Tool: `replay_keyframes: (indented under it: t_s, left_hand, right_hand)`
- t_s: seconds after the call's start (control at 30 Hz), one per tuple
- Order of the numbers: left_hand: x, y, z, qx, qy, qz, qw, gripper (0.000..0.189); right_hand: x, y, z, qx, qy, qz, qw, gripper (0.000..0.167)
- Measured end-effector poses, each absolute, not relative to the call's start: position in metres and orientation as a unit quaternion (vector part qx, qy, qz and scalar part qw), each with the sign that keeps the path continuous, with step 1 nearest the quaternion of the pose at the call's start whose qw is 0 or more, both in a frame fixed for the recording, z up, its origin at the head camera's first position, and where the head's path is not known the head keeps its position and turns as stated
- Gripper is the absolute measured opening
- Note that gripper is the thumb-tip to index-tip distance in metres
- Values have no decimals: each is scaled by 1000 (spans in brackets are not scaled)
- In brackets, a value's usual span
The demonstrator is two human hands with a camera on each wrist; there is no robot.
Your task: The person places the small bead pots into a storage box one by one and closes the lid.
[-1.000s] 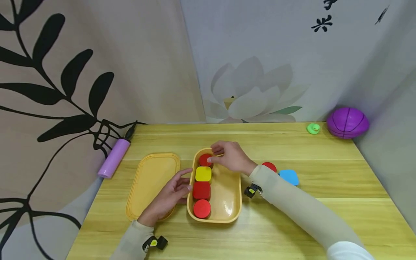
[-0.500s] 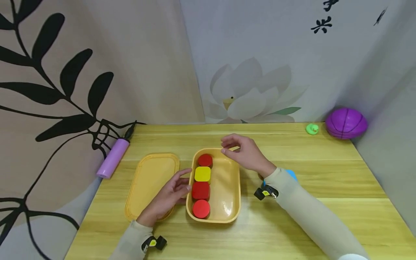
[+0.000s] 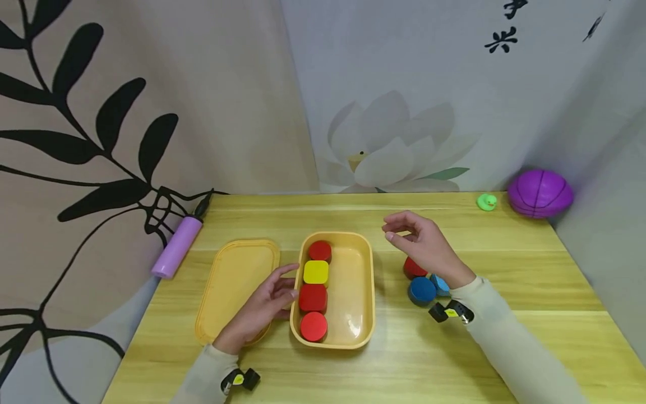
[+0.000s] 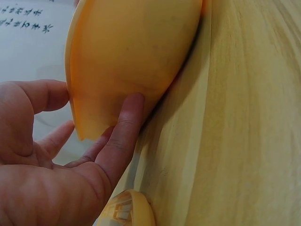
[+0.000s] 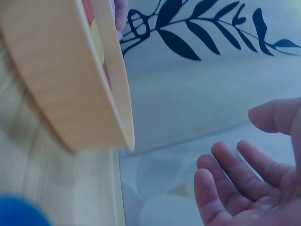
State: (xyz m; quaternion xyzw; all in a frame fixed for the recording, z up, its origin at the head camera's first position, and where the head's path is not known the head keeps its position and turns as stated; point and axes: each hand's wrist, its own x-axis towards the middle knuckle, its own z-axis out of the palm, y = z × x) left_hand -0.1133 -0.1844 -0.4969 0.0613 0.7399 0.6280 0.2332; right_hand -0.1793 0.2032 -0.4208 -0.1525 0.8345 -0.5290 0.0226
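Observation:
A yellow plastic box (image 3: 350, 297) stands on the table with a column of blocks along its left side. From far to near they are a red round block (image 3: 320, 250), a yellow square block (image 3: 315, 272), a red square block (image 3: 313, 298) and another red round block (image 3: 314, 326). My left hand (image 3: 262, 311) rests its fingertips against the box's left wall, seen close in the left wrist view. My right hand (image 3: 426, 244) hovers right of the box, fingers relaxed and holding nothing. Below it lie a red block (image 3: 414, 267), a blue round block (image 3: 421, 292) and a partly covered lighter blue block (image 3: 441, 285).
A yellow lid (image 3: 234, 280) lies left of the box, partly behind the left hand. A purple cylinder (image 3: 176, 247) is at the table's left edge. A green toy duck (image 3: 487, 202) and a purple ball (image 3: 540, 193) sit at the back right.
My right hand has drawn back from the red round block at the box's far end and moved right, over the loose blocks. The left hand has stayed at the box wall.

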Motion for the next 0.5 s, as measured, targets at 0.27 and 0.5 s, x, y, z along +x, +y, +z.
replay_keyframes:
  t_s: [0.27,0.5]
  left_hand:
    - [-113,-184,-499,60,735,634,235,60]
    - [-114,-184,-500,63,734,635,234,60]
  right_hand:
    - [-168,247,-427,-135,839,-528,-8,33]
    - [-155,286,-440,-90,860,-502,-29,33]
